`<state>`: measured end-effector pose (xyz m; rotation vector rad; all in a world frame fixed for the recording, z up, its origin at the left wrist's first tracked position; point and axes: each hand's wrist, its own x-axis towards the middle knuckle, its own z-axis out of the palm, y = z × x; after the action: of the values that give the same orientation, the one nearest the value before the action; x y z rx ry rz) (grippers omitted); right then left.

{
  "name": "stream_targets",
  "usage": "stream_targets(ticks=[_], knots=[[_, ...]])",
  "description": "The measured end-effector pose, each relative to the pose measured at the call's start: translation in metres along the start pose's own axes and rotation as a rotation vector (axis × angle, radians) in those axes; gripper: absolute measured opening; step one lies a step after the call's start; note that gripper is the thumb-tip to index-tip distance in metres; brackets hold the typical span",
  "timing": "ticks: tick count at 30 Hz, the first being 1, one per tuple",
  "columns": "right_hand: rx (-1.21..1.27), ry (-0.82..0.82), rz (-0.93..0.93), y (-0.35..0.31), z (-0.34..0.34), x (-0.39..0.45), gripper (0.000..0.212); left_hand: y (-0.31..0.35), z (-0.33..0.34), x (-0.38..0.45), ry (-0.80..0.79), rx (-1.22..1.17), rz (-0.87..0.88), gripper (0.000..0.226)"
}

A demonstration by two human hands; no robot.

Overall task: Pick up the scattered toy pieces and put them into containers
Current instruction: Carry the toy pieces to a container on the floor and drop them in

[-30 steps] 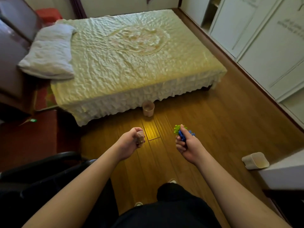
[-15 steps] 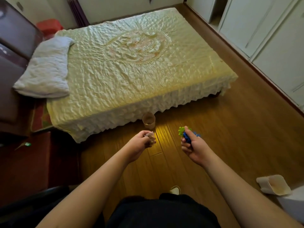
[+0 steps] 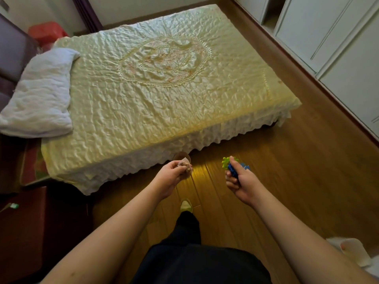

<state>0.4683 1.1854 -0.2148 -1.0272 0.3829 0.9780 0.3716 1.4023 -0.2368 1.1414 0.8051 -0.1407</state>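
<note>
At frame centre, the right hand [image 3: 241, 182] grips a bunch of toy pieces [image 3: 232, 166], green and blue, fingers curled round them. Just left, the left hand [image 3: 171, 177] pinches a pale piece [image 3: 185, 166], perhaps beige; it is blurred. A cup [image 3: 181, 156] stands on the floor [image 3: 287, 171] just above that hand, against the bed [image 3: 164, 89]; its contents are hidden. A white tub [image 3: 351, 250] lies tipped at lower right.
</note>
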Motion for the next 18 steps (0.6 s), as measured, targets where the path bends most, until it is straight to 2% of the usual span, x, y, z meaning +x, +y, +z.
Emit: stream_targets(ticks=[9, 12, 18], knots=[[0.116, 0.017, -0.005, -0.045, 0.046, 0.103, 0.029, 0.047, -0.042, 0.113, 0.201, 0.237, -0.021, 0.016], [0.158, 0.043, 0.03, -0.048, 0.052, 0.131, 0.028, 0.06, -0.048, 0.139, 0.243, 0.312, -0.015, 0.021], [0.128, 0.054, 0.098, -0.048, 0.042, 0.19, 0.029, 0.035, -0.055, 0.196, 0.316, 0.493, -0.036, 0.021]])
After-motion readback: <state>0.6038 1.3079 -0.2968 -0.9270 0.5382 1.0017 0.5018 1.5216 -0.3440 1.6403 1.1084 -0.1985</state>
